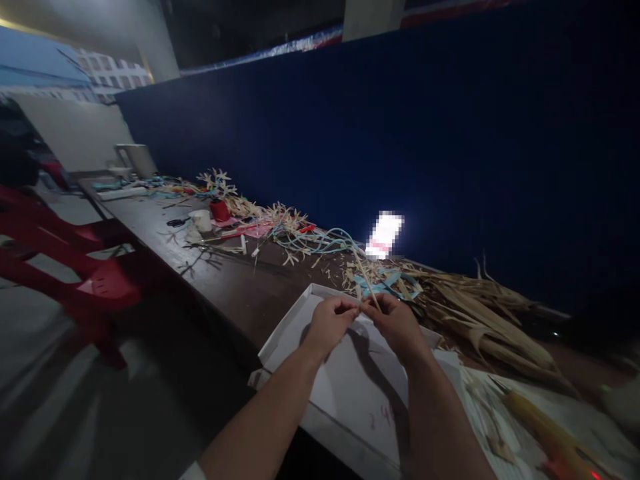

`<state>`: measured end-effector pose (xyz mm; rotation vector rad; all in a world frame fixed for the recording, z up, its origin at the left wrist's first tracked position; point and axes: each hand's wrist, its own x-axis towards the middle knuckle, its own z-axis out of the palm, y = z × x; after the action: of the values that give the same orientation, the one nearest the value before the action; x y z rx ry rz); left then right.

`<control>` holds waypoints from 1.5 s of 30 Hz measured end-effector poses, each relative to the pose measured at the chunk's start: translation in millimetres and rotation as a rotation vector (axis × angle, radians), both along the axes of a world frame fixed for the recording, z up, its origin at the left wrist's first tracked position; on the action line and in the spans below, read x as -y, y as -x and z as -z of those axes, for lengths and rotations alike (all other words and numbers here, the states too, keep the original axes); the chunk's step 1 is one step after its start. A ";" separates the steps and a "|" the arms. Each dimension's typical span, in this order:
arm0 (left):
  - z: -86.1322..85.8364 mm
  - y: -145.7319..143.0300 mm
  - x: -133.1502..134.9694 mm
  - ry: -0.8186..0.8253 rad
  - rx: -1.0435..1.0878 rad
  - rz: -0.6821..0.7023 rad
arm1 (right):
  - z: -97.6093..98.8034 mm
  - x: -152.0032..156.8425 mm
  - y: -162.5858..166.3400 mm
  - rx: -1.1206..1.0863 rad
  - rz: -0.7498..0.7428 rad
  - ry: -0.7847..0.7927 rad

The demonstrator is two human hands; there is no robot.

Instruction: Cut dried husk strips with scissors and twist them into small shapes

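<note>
My left hand [331, 325] and my right hand [397, 327] meet fingertip to fingertip over a shallow white cardboard tray [287, 325]. Between the thumb and fingers of my right hand is a thin pale stick [365, 275], tilted, its upper end pointing away from me. My left hand is closed in a pinch beside it; whatever is in its fingertips is too small to make out. Just beyond the hands lie light-blue strips [407, 285] and pale shavings [345, 270]. Dried husk-like leaves [480, 320] lie to the right.
A yellow-handled tool [545, 427] with a red light lies at the lower right. A bright screen [384, 235] stands by the dark blue partition [300, 140]. Scissors [176, 222], a red spool [220, 211] and blue cords [330, 240] lie farther along. Red chairs [105, 280] stand left.
</note>
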<state>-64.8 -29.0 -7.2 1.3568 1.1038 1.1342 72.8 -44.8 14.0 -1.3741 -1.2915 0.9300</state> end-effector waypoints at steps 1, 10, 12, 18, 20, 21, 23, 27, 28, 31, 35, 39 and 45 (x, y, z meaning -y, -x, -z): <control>0.2 -0.4 0.6 0.030 0.005 0.001 | 0.4 -0.2 0.0 0.007 0.000 -0.003; -3.2 1.7 0.9 0.153 0.059 0.076 | 1.2 -0.2 -1.1 0.033 0.022 -0.022; -3.2 2.5 0.7 0.169 0.085 0.098 | 2.2 -1.2 -2.0 0.030 0.033 -0.012; 1.1 2.8 -0.8 0.188 0.172 0.123 | 1.7 -0.9 -0.8 0.019 0.070 -0.011; 2.5 2.9 -1.7 0.191 0.155 0.124 | 0.1 0.7 1.1 0.021 0.073 -0.010; 3.0 3.0 -2.1 0.190 0.146 0.120 | -0.7 1.4 2.0 0.016 0.071 -0.006; 3.6 3.1 -2.8 0.181 0.139 0.111 | -1.6 2.4 3.2 -0.001 0.061 0.008; 3.4 3.3 -3.2 0.201 0.173 0.089 | -0.7 1.7 1.7 -0.074 0.053 0.044; 3.0 3.5 -3.2 0.211 0.193 0.080 | -0.5 1.3 0.9 -0.109 0.057 0.053; 1.8 5.0 -3.2 0.227 0.250 0.054 | -1.2 1.7 -0.4 -0.218 0.054 0.087; 0.8 7.5 -3.7 0.249 0.253 0.007 | -5.6 6.5 2.2 -0.217 -0.070 0.169; 0.5 8.2 -3.8 0.229 0.230 0.001 | -7.4 10.1 5.3 -0.143 -0.205 0.225; 2.2 7.1 -3.4 0.200 0.213 -0.002 | -1.8 5.5 3.3 -0.006 -0.161 0.143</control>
<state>-72.0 -25.6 -9.4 1.0548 1.0329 1.1105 69.5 -50.3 15.8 -1.3902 -1.3684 1.1538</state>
